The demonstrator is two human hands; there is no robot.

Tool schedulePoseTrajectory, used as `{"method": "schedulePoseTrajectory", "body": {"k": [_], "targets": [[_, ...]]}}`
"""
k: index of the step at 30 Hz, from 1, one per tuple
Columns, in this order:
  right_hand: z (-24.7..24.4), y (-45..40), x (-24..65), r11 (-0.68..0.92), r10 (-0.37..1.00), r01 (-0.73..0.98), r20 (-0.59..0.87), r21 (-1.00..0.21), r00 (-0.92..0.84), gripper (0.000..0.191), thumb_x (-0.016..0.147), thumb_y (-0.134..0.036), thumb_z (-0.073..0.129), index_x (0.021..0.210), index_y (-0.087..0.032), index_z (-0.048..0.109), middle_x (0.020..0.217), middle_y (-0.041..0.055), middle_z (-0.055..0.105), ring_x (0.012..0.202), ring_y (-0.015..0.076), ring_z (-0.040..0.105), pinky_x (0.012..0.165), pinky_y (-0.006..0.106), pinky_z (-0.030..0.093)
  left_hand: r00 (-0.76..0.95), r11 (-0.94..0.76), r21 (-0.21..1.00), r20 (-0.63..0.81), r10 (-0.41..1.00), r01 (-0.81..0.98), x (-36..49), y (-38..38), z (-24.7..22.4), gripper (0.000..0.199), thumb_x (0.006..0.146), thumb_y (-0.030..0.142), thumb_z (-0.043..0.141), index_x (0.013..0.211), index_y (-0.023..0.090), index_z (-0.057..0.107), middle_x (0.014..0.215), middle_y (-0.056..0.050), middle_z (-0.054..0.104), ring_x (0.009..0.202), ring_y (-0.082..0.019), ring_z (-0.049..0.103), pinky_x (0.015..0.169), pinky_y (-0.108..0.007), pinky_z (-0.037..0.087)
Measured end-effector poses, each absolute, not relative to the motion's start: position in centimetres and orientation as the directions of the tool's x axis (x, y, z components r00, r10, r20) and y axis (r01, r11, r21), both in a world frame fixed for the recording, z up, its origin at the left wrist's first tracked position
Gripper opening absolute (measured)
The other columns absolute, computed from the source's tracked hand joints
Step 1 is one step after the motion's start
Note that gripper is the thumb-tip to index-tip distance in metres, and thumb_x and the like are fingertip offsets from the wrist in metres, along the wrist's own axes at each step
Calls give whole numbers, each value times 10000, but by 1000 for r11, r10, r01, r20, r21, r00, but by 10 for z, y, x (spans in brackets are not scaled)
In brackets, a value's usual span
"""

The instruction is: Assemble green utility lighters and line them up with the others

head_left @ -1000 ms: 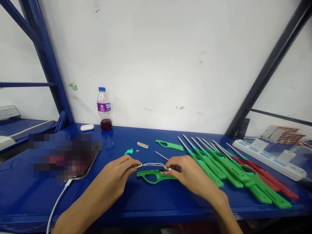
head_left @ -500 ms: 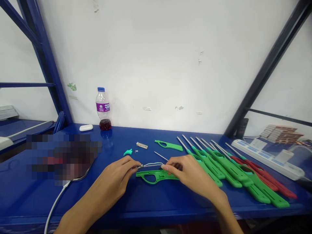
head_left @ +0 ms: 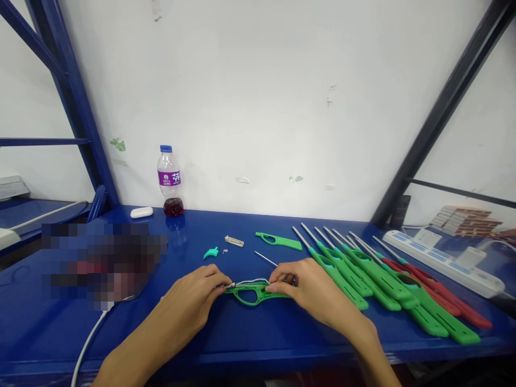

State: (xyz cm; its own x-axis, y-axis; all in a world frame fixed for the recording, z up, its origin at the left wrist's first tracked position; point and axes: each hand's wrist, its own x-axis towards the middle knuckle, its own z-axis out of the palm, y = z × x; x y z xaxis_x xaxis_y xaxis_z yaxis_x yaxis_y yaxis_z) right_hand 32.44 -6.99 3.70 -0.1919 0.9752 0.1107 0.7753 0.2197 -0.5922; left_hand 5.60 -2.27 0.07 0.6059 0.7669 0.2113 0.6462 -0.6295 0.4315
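A green handle half (head_left: pixel 249 295) lies on the blue table between my hands, its inner side up. My left hand (head_left: pixel 203 290) pinches a small metal tip of a thin wired part (head_left: pixel 252 281) at the handle's left end. The fingers of my right hand (head_left: pixel 296 279) are closed on the other end of that wired part, over the handle's right portion. Behind them lie a teal trigger (head_left: pixel 210 252), a tiny piece (head_left: pixel 225 251), a pale slim part (head_left: pixel 234 241) and another green handle half (head_left: pixel 279 241). A thin metal rod (head_left: pixel 265 258) reaches toward my right hand.
Several green lighters (head_left: pixel 363 269) and red ones (head_left: pixel 447 295) lie at the right, beside a white power strip (head_left: pixel 443 263). A bottle (head_left: pixel 171 183) and a white case (head_left: pixel 142 213) stand near the wall. At the left is a blurred object (head_left: pixel 121 263) with a white cable (head_left: pixel 86 344).
Both hands have lowered the wired part from just above the green handle half onto it. My left hand has moved slightly down and toward me.
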Motion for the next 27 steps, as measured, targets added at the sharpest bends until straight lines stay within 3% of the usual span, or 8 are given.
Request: {"method": "schedulePoseTrajectory", "body": {"k": [10,17,27], "targets": [[30,-65,326,256,963,773,89,-580,-253,106,937,-362,773,897,-278,823,840,-22,806,764,193,707,675,267,425,605,-622,393,185,775,677,56,-21,-4,405,1046,182,386,1078,230,787,1035,-71,715,931,-236,695,787,-324,511],[32,-68,326,266,960,778,84,-569,-266,121,957,-343,741,909,-283,834,851,-21,810,735,191,688,654,269,416,567,-634,366,286,773,681,58,-17,-19,431,1036,217,370,972,238,796,940,-64,707,801,-204,666,645,-296,459],[30,-73,329,277,956,793,73,-543,-285,113,950,-317,746,867,-285,815,826,-31,791,731,184,674,656,274,414,604,-671,260,296,740,694,60,-14,-27,428,1026,129,371,1077,219,787,977,-93,699,772,-218,648,669,-326,455]]}}
